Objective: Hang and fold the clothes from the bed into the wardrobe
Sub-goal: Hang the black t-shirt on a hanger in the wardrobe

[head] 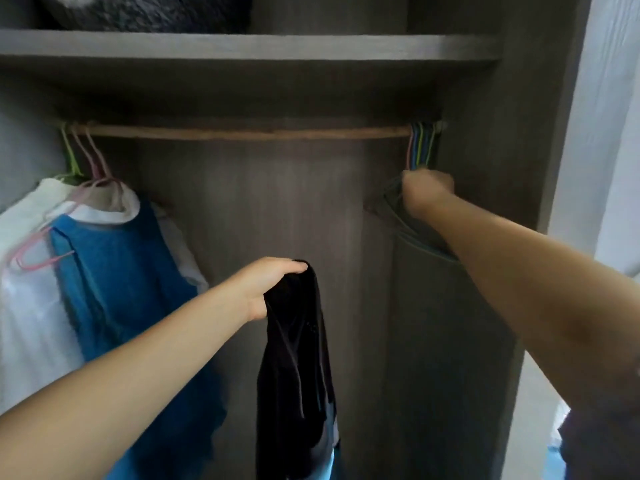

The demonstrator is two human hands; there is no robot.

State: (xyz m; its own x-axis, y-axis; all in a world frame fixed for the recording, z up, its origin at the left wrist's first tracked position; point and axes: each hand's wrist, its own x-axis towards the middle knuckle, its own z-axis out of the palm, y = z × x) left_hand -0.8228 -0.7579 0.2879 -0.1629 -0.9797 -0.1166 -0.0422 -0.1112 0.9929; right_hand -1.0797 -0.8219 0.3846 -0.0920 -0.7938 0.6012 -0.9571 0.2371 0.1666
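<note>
- The left hand (268, 287) is held out in the near middle of the scene, its fingers curled over the top of a limp black fabric garment (298, 368) and gripping it.
- The black garment hangs straight down from that grip in front of the grey wood-grain wardrobe (263, 216), its lower end running out of the bottom of the view.
- The right hand (427, 194) reaches to the far right end of the wardrobe, fist closed around a bunch of thin empty wire hangers (420, 147) in mixed colours.
- The hooks of those hangers sit on the brown wooden hanging rail (242, 132), packed together just beside the right wall; their lower loops show below the right forearm.
- At the left end of the rail hang a green and several pink hangers (91, 154), carrying a blue sleeveless top (117, 271) and white garments (31, 258) that lie against each other.
- The middle of the rail between the two hanger groups is bare.
- Above the rail runs a grey wardrobe shelf (242, 46) with a dark fuzzy bundle (149, 12) resting on it, cut off by the top edge.
</note>
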